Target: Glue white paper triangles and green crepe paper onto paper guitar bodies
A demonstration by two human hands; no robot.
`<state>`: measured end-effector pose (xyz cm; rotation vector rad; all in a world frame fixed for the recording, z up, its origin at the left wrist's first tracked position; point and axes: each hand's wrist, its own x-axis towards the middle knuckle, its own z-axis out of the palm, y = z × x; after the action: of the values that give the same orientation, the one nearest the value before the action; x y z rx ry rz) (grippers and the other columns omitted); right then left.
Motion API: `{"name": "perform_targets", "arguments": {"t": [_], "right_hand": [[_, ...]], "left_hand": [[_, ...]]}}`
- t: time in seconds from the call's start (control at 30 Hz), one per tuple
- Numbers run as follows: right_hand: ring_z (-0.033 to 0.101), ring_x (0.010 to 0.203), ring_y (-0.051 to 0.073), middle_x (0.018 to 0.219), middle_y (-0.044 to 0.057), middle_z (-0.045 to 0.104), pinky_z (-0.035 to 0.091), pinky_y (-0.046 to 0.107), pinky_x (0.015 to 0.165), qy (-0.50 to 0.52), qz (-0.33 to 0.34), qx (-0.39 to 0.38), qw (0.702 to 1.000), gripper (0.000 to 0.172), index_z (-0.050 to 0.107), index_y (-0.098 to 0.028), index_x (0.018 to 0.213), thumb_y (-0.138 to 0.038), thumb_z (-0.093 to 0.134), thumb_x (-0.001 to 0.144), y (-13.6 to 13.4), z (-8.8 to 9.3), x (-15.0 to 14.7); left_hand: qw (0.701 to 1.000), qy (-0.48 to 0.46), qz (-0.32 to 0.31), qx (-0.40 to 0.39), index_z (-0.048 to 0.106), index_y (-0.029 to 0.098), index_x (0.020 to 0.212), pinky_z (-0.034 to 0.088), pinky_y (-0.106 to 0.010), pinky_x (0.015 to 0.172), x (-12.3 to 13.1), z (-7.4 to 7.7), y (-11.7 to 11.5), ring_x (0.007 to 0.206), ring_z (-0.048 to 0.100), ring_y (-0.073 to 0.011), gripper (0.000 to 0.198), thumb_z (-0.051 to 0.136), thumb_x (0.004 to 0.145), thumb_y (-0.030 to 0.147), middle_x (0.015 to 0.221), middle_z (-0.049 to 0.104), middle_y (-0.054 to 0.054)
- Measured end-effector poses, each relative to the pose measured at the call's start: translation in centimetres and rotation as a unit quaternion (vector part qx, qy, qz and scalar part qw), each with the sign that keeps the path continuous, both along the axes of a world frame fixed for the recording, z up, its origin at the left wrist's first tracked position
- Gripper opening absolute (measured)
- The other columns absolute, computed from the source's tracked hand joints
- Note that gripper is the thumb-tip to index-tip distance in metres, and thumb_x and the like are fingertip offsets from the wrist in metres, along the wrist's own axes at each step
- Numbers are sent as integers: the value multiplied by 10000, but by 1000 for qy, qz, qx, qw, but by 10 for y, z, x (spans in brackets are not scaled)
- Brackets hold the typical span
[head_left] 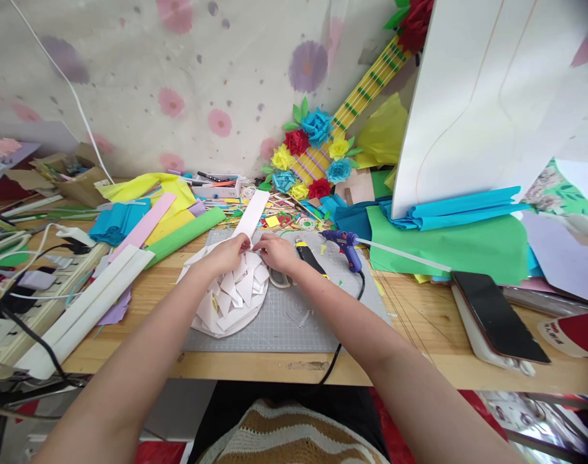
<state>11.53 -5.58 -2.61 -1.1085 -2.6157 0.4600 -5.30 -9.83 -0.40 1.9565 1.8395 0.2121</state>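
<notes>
A white guitar-shaped paper piece (240, 303) lies on the grey cutting mat (284, 332), its rounded body covered in overlapping torn or folded white paper bits. Its straight white neck (251, 216) points away from me. My left hand (232, 252) rests at the top of the body with fingers curled in. Close beside it, my right hand (276, 251) has thumb and fingers pinched together at the base of the neck. Whatever small bit lies between the fingertips is hidden. Scissors (279, 278) lie partly under my right wrist.
Right of my hands are a black-and-yellow cutter (311, 259) and a purple glue gun (345, 248) with its cord. A phone (499, 316) sits farther right. Rolled white paper (88, 309) and a power strip (37, 296) lie left. A flowered yellow paper guitar (342, 122) leans behind.
</notes>
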Motion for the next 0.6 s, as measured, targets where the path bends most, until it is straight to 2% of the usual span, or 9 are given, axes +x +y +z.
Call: {"name": "perform_targets", "arguments": {"t": [0.17, 0.33, 0.43, 0.5, 0.6], "right_hand": [[561, 1011, 197, 1017, 48, 635, 431, 288, 790, 4, -2, 2, 1000, 330, 709, -234, 999, -116, 452, 829, -1, 1, 0], [577, 954, 170, 988, 31, 650, 419, 261, 754, 56, -67, -17, 996, 249, 662, -216, 988, -145, 484, 829, 3, 5, 3], [588, 892, 172, 956, 34, 666, 419, 272, 744, 72, -148, -33, 986, 157, 631, -192, 955, -244, 541, 838, 22, 5, 13], [595, 888, 187, 962, 47, 676, 423, 286, 740, 54, -193, -33, 979, 155, 634, -188, 924, -282, 534, 852, 39, 4, 22], [599, 939, 213, 992, 68, 684, 429, 304, 769, -3, -222, -18, 975, 168, 650, -192, 928, -254, 510, 857, 63, 1, 35]], "left_hand": [[1000, -8, 4, 2, 521, 213, 1047, 479, -298, 867, -1, -1, 1, 1011, 629, -179, 361, 419, 743, 47, 1086, 669, -57], [999, -45, 4, -5, 511, 205, 1022, 476, -284, 903, -1, -1, 1, 1016, 627, -155, 376, 403, 716, 16, 1114, 654, -66], [997, -76, 16, -11, 505, 207, 991, 467, -256, 919, -1, -1, 1, 1028, 622, -128, 394, 389, 689, -17, 1112, 654, -50], [996, -82, 23, -14, 506, 210, 976, 464, -243, 916, -1, 1, 1, 1025, 622, -120, 387, 392, 686, -19, 1097, 658, -38], [997, -73, 32, -17, 510, 213, 961, 462, -227, 893, -1, 2, 1, 1017, 623, -120, 342, 399, 717, 0, 1088, 663, -33]]}}
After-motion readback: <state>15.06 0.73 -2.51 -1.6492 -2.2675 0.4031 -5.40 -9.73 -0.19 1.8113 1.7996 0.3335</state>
